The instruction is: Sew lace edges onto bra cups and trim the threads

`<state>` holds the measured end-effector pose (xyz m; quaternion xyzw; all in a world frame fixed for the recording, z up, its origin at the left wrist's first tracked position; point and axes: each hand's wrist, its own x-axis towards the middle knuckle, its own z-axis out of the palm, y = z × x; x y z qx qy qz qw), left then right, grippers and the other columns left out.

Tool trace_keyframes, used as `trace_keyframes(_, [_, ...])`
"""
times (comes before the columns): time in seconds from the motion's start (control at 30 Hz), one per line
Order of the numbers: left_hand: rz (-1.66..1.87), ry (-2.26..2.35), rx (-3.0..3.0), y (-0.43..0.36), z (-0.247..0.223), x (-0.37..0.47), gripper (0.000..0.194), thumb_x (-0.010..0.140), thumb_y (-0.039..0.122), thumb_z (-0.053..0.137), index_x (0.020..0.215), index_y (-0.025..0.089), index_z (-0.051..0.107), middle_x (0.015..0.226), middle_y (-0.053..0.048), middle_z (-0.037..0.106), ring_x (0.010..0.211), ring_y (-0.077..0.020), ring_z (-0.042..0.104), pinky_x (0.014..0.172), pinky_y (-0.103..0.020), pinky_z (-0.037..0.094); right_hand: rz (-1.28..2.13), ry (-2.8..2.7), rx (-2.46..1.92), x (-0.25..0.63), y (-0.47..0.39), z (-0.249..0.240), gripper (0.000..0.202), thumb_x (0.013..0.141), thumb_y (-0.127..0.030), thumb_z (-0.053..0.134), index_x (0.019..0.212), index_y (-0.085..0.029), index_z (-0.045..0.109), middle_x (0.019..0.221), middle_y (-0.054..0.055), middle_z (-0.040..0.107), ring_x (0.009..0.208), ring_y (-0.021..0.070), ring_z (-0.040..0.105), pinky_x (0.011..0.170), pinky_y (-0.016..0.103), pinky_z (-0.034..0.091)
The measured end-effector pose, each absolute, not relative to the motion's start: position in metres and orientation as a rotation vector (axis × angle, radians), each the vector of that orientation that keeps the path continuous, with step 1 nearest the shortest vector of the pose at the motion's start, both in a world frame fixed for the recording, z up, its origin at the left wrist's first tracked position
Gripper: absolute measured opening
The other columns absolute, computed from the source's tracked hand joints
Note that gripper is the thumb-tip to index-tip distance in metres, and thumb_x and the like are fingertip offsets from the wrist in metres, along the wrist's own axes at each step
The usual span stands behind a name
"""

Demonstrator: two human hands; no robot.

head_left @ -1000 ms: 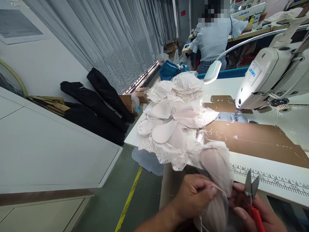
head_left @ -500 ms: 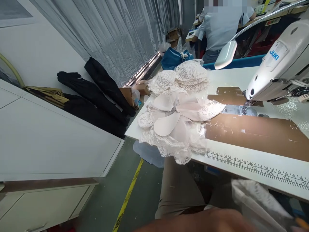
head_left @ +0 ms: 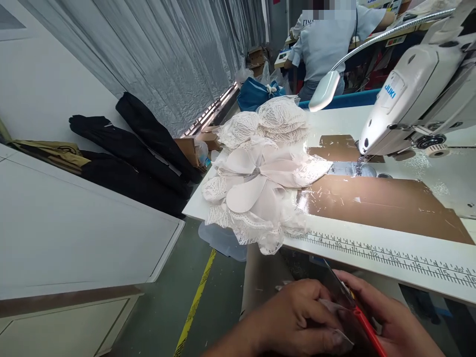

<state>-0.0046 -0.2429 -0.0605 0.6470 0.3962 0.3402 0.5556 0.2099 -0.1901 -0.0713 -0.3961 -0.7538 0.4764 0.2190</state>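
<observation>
In front of my lap, below the table edge, my left hand (head_left: 293, 317) is closed on a thin piece of pale fabric (head_left: 345, 338), most of it hidden by the fingers. Close beside it, my right hand (head_left: 396, 315) grips scissors (head_left: 366, 327) with a red handle; the metal blade points up and away, next to the left fingers. Whether the blades touch the fabric I cannot tell. Pale moulded bra cups with lace (head_left: 247, 193) lie fanned out on the table's left end, with more lace cups (head_left: 280, 116) stacked behind them.
A white sewing machine (head_left: 399, 94) stands on the right, its lamp (head_left: 325, 91) hanging over the table. Brown board (head_left: 379, 198) covers part of the tabletop, and a printed ruler (head_left: 375, 255) runs along the front edge. Dark garments (head_left: 130, 153) lie at left. A person (head_left: 327, 47) sits beyond.
Both hands have come into clear view below the table edge, with the scissors now visible in the right. The pale fabric seen at lower right now shows only in the left hand. The view has shifted right.
</observation>
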Motion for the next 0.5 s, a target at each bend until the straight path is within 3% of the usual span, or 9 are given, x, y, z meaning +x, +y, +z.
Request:
trace_keyframes(0.2, [0.774,0.940,1.549,-0.235,-0.058,-0.007,0.033,0.089,0.042,0.059,0.099,0.017,0.077,0.094,-0.008,0.061,0.087,-0.0181,0.060,0.079,-0.025,0.046,1.375,-1.968,-1.075,0.200,-0.190,-0.067,0.051,0.073,-0.039,0.075,0.121,-0.024,0.068,0.101,0.007,0.076,0.095,0.0251,0.072,0.081,0.025,0.057])
trace_keyframes(0.37, [0.809,0.901,1.459,-0.233,-0.066,0.001,0.037,0.090,0.042,0.058,0.097,0.011,0.077,0.087,-0.011,0.066,0.080,-0.0179,0.062,0.074,-0.024,0.047,1.442,-1.755,-1.170,0.200,-0.196,-0.069,0.043,0.081,-0.041,0.067,0.120,-0.022,0.067,0.079,0.003,0.074,0.071,0.0183,0.071,0.065,0.020,0.058])
trace_keyframes(0.5, [0.906,0.919,1.337,-0.235,-0.074,0.003,0.036,0.089,0.044,0.060,0.096,0.012,0.077,0.088,-0.012,0.069,0.080,-0.0188,0.065,0.074,-0.025,0.049,1.369,-1.765,-1.265,0.215,-0.194,-0.074,0.048,0.078,-0.044,0.071,0.121,-0.024,0.067,0.086,0.004,0.076,0.075,0.0204,0.073,0.067,0.021,0.059])
